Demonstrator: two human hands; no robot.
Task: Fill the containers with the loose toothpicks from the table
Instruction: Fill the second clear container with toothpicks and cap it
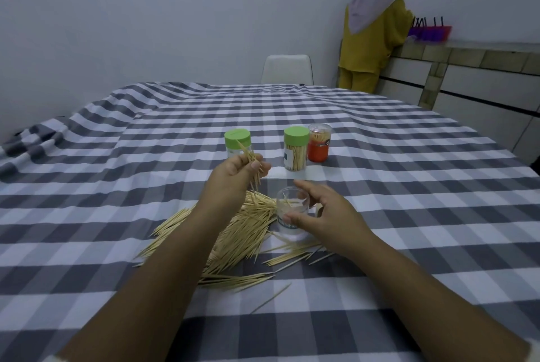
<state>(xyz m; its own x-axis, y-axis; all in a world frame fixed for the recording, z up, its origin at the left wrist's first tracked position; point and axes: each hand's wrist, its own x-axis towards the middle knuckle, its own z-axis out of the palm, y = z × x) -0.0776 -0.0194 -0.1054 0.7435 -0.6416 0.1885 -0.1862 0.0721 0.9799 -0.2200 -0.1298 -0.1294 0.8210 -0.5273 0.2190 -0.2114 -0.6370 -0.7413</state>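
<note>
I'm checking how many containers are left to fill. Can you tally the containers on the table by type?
Green-lidded containers: 2
Orange-labelled container with clear lid: 1
Open clear container, no lid: 1
Total: 4

A pile of loose wooden toothpicks (pixel 245 233) lies on the checked-cloth table (pixel 409 215), left of an open clear plastic container (pixel 292 215). Behind stand a green-lidded jar (pixel 237 143) at left, another green-lidded jar (pixel 296 148), and an orange-labelled clear jar (pixel 319 143) just right.
</note>
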